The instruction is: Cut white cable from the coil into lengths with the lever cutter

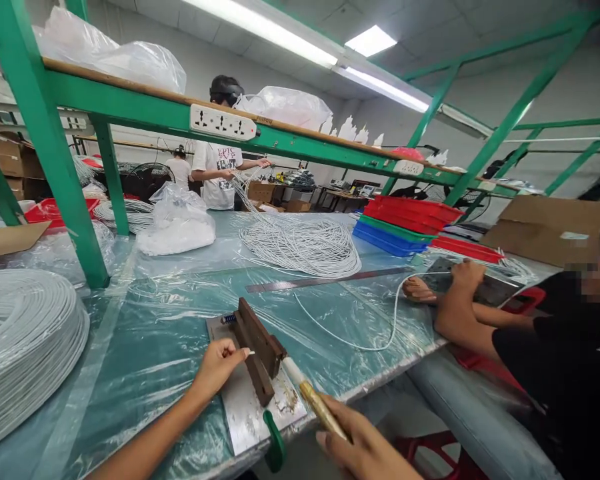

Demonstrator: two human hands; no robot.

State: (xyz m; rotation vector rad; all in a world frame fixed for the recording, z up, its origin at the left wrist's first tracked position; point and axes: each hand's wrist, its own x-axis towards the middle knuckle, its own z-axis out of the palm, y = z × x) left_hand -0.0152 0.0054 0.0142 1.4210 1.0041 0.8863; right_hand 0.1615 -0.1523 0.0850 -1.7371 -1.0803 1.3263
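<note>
A small white piece [251,353] sticks out from the pinched thumb and fingertips of my left hand [219,368]. That hand is beside the brown bars of a bench-mounted hand press [260,347], which has a spring at its far end and stands on a metal plate [240,427]. My right hand [363,440] is closed around the gold-wrapped lever handle [325,412], whose pale shaft meets the upper brown bar. Below the press, a green clamp handle [274,440] hangs at the table edge. Whether the white piece continues inside my left hand is hidden.
A large coil of pale cable [35,353] lies at left, and another loose coil [305,247] lies farther back. A steel ruler [325,281] is behind the press. Stacked trays [405,223] stand right, near a seated co-worker [545,340] handling white cable. A green post [63,147] rises left.
</note>
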